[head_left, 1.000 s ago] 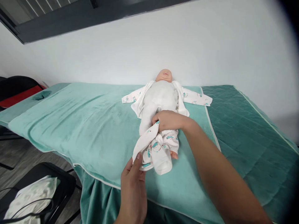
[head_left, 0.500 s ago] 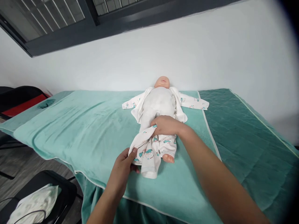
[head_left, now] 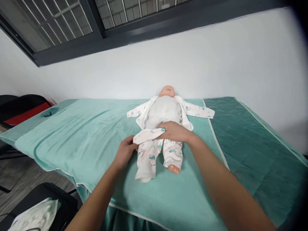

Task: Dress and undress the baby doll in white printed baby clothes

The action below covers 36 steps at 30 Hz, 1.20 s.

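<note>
A baby doll lies on its back with its head toward the wall. Its white printed jacket is spread open, both sleeves stretched sideways. White printed baby pants cover its lower legs, and one bare foot pokes out of the leg on the right. The other foot is hidden inside the pant leg. My left hand pinches the waistband at its left side. Over the doll's hips, my right hand grips the waistband near the middle. The band is drawn up between my two hands.
A light green cover lies over the bed, with a darker green quilted part at the right. Behind stand a white wall and a barred window. Black chairs are at the left; the near one bears folded cloth.
My left hand has moved up with the edge of the pants, toward the doll's hip. The loose pant leg now hangs straighter and flatter. My view has tilted up slightly.
</note>
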Each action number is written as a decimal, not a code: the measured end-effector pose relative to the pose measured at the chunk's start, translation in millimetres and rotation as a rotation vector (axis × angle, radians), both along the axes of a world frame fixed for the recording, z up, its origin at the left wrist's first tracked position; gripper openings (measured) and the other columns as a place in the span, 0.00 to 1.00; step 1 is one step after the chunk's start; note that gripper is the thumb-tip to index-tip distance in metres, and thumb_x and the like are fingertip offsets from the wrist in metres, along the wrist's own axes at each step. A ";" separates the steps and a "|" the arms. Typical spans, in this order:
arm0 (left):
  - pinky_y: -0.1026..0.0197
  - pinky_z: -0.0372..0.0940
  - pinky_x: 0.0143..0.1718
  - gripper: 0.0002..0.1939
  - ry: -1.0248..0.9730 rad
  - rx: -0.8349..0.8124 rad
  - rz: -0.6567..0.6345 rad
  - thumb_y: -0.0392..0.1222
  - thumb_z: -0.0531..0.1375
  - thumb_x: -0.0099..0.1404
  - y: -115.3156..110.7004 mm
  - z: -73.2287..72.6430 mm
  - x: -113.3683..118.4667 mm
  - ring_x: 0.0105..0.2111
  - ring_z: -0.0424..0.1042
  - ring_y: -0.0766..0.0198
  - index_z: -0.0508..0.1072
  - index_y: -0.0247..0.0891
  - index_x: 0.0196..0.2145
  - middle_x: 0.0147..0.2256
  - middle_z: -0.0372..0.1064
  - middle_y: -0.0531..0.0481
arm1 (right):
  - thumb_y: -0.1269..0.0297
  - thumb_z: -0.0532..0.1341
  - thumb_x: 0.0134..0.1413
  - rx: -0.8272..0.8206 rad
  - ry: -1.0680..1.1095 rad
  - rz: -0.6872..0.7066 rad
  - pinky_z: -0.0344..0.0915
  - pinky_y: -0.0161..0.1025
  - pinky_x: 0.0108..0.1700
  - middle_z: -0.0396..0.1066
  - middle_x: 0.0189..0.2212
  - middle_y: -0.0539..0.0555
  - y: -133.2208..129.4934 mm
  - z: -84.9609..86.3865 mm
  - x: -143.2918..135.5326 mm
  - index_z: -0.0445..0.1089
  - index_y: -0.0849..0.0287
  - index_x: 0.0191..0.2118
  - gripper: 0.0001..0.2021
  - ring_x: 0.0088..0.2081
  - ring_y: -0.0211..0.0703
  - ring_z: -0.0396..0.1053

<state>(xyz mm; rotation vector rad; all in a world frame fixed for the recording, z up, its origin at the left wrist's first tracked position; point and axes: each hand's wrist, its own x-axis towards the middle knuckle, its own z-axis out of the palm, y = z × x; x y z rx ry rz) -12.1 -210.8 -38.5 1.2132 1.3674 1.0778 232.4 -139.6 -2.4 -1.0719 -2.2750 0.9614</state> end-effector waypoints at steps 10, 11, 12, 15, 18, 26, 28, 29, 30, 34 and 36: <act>0.62 0.59 0.36 0.10 0.352 0.332 0.167 0.36 0.58 0.51 80.2 4.0 26.2 0.34 0.66 0.62 0.76 0.37 0.32 0.31 0.72 0.53 | 0.54 0.59 0.56 0.046 0.087 -0.160 0.51 0.34 0.29 0.66 0.24 0.46 4.7 -7.7 -1.7 0.66 0.57 0.27 0.13 0.29 0.37 0.61; 0.62 0.59 0.36 0.10 0.359 0.366 0.169 0.35 0.56 0.51 85.6 5.4 29.5 0.34 0.66 0.63 0.76 0.37 0.31 0.30 0.72 0.53 | 0.54 0.59 0.56 0.037 0.113 -0.181 0.50 0.34 0.28 0.64 0.24 0.46 5.4 -9.0 -2.2 0.66 0.58 0.27 0.13 0.28 0.37 0.60; 0.62 0.59 0.36 0.11 0.358 0.393 0.165 0.35 0.55 0.50 90.5 6.5 32.3 0.34 0.66 0.63 0.75 0.37 0.31 0.30 0.72 0.54 | 0.53 0.59 0.57 0.027 0.142 -0.200 0.50 0.34 0.28 0.63 0.23 0.46 5.9 -10.2 -2.6 0.67 0.58 0.28 0.14 0.28 0.37 0.59; 0.63 0.59 0.35 0.11 0.329 0.428 0.128 0.34 0.55 0.50 102.0 9.2 35.6 0.33 0.65 0.64 0.75 0.37 0.30 0.29 0.71 0.54 | 0.51 0.59 0.58 -0.005 0.210 -0.250 0.50 0.34 0.28 0.63 0.24 0.45 6.0 -11.5 -2.9 0.69 0.58 0.31 0.14 0.28 0.37 0.57; 0.63 0.60 0.35 0.11 0.183 0.411 -0.004 0.33 0.57 0.49 110.3 16.6 30.8 0.33 0.67 0.63 0.75 0.38 0.32 0.31 0.72 0.53 | 0.50 0.61 0.56 -0.036 0.279 -0.281 0.52 0.34 0.29 0.64 0.26 0.45 4.1 -6.9 -0.7 0.69 0.57 0.33 0.14 0.29 0.36 0.59; 0.62 0.61 0.36 0.06 -0.149 0.457 -0.141 0.38 0.62 0.57 154.8 47.0 41.3 0.37 0.70 0.62 0.76 0.38 0.34 0.33 0.74 0.49 | 0.51 0.61 0.59 -0.141 0.702 -0.364 0.54 0.34 0.28 0.66 0.25 0.46 11.2 -0.9 14.6 0.69 0.55 0.38 0.12 0.25 0.34 0.58; 0.62 0.61 0.36 0.06 -0.091 0.447 -0.172 0.40 0.63 0.57 165.5 44.8 50.4 0.35 0.70 0.63 0.76 0.39 0.33 0.32 0.74 0.50 | 0.51 0.61 0.59 -0.100 0.727 -0.493 0.50 0.34 0.25 0.68 0.26 0.47 15.7 -4.5 15.5 0.69 0.56 0.35 0.13 0.22 0.33 0.53; 0.61 0.62 0.36 0.06 -0.040 0.434 -0.205 0.41 0.63 0.58 168.8 42.8 53.3 0.34 0.69 0.63 0.76 0.39 0.34 0.32 0.73 0.50 | 0.51 0.62 0.58 -0.097 0.722 -0.540 0.49 0.34 0.24 0.70 0.28 0.48 17.7 -6.6 15.0 0.69 0.56 0.34 0.13 0.21 0.32 0.52; 0.61 0.62 0.37 0.06 0.026 0.429 -0.247 0.42 0.63 0.59 170.6 40.7 54.4 0.34 0.69 0.63 0.77 0.40 0.34 0.33 0.73 0.51 | 0.51 0.63 0.57 -0.097 0.704 -0.578 0.49 0.35 0.23 0.72 0.29 0.49 19.6 -8.8 14.0 0.70 0.56 0.34 0.13 0.21 0.32 0.51; 0.58 0.62 0.47 0.08 0.266 0.495 -0.512 0.47 0.63 0.61 166.5 37.7 44.0 0.45 0.69 0.58 0.80 0.42 0.35 0.43 0.72 0.47 | 0.53 0.64 0.56 0.008 0.600 -0.673 0.57 0.35 0.29 0.73 0.29 0.50 23.2 -17.1 6.3 0.71 0.56 0.35 0.11 0.26 0.36 0.61; 0.57 0.61 0.52 0.09 0.330 0.489 -0.644 0.49 0.63 0.62 161.4 40.3 36.2 0.51 0.67 0.55 0.80 0.44 0.33 0.49 0.70 0.47 | 0.55 0.64 0.56 0.077 0.514 -0.681 0.60 0.36 0.32 0.72 0.27 0.49 22.3 -19.5 2.1 0.72 0.56 0.34 0.09 0.29 0.38 0.64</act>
